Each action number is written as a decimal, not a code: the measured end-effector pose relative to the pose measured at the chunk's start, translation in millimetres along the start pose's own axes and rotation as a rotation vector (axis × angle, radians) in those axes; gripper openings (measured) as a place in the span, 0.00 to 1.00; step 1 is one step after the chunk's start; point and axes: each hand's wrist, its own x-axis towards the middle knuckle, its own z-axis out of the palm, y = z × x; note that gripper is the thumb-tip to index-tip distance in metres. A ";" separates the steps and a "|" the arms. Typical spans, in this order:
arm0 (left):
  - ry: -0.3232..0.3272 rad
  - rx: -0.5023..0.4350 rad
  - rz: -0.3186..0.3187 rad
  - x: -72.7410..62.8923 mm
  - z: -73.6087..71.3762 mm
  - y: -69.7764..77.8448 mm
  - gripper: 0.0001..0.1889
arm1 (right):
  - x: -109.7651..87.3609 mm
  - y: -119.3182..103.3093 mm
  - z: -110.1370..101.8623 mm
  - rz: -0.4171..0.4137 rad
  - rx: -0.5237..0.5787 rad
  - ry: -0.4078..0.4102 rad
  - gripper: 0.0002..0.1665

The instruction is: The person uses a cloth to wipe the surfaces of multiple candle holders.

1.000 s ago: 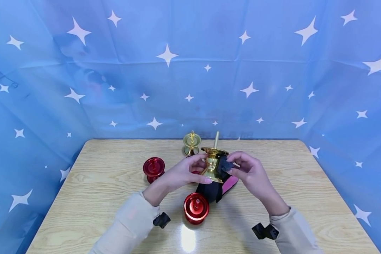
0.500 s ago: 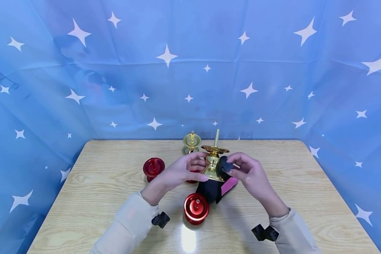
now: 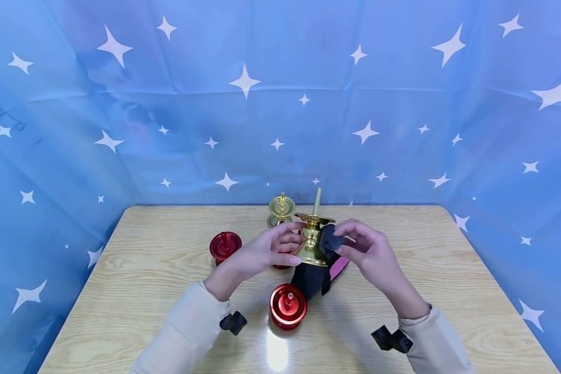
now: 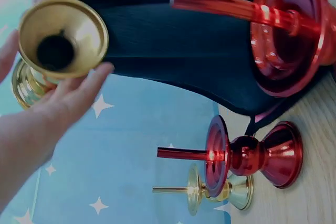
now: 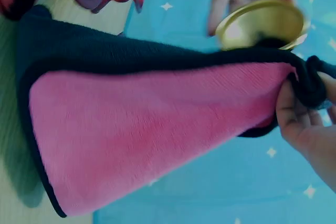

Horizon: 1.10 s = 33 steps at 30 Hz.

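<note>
My left hand (image 3: 264, 250) grips a gold candlestick (image 3: 311, 244) near its base, thumb at the front rim and fingers behind. It is raised above the table, spike upward, slightly tilted; its hollow underside shows in the left wrist view. My right hand (image 3: 369, 253) pinches a bunched fold of a two-sided cloth (image 5: 147, 124), dark on one face and pink with a dark edge on the other. That fold lies against the right side of the candlestick. The rest of the cloth hangs down below it toward the tabletop, behind a red candlestick (image 3: 288, 306).
Another red candlestick (image 3: 225, 246) stands to the left, and a smaller gold candlestick (image 3: 282, 208) at the back. One more red piece is mostly hidden behind my left hand. The wooden table (image 3: 149, 291) ends at a blue star-patterned curtain (image 3: 191, 104).
The gold candlestick has risen slightly and my left thumb has shifted left along its base rim. The cloth's hanging part has swung a little, showing less pink. The standing candlesticks stay put.
</note>
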 end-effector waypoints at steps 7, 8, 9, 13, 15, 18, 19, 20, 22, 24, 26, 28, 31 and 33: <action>-0.109 -0.057 0.023 -2.7 1.0 5.2 0.37 | 0.2 13.8 -1.4 0.005 0.048 -0.009 0.15; -0.098 -0.046 0.014 -2.3 2.0 4.8 0.37 | -0.1 14.8 -1.1 0.006 0.050 -0.008 0.15; -0.082 -0.028 0.001 -2.0 3.4 5.0 0.38 | -0.3 15.4 -0.8 0.007 0.047 -0.009 0.15; 0.018 0.088 -0.051 0.3 8.0 3.6 0.38 | -0.9 16.1 0.3 0.028 0.031 -0.019 0.12; 0.052 0.113 -0.070 0.9 9.3 3.2 0.37 | -1.5 16.0 0.8 0.041 0.020 -0.023 0.12; 0.081 0.090 -0.081 1.2 9.6 1.5 0.36 | -2.3 16.4 1.4 0.058 0.004 -0.015 0.11; 0.084 0.074 -0.080 1.3 9.3 0.8 0.36 | -2.6 16.7 1.5 0.066 -0.004 -0.008 0.11; 0.086 0.058 -0.082 1.3 9.2 0.3 0.36 | -2.6 16.9 1.7 0.076 -0.007 -0.002 0.11; 0.084 0.034 -0.076 1.3 8.9 -0.2 0.37 | -2.4 17.3 2.1 0.095 -0.014 0.014 0.11; 0.075 0.017 -0.070 1.6 8.9 -0.4 0.37 | -2.0 17.2 2.5 0.111 -0.016 0.024 0.11; 0.076 0.027 -0.067 1.7 9.5 0.4 0.38 | -2.1 15.7 3.3 0.114 -0.023 0.030 0.11; 0.091 0.059 -0.066 2.6 10.2 0.5 0.38 | -2.5 12.7 4.5 0.095 -0.042 0.033 0.11; 0.116 0.143 -0.070 4.6 11.1 -1.6 0.38 | -3.7 6.0 6.6 0.026 -0.070 0.019 0.13; 0.116 0.178 -0.075 5.9 11.2 -3.5 0.38 | -4.5 2.2 7.7 -0.048 -0.076 -0.009 0.14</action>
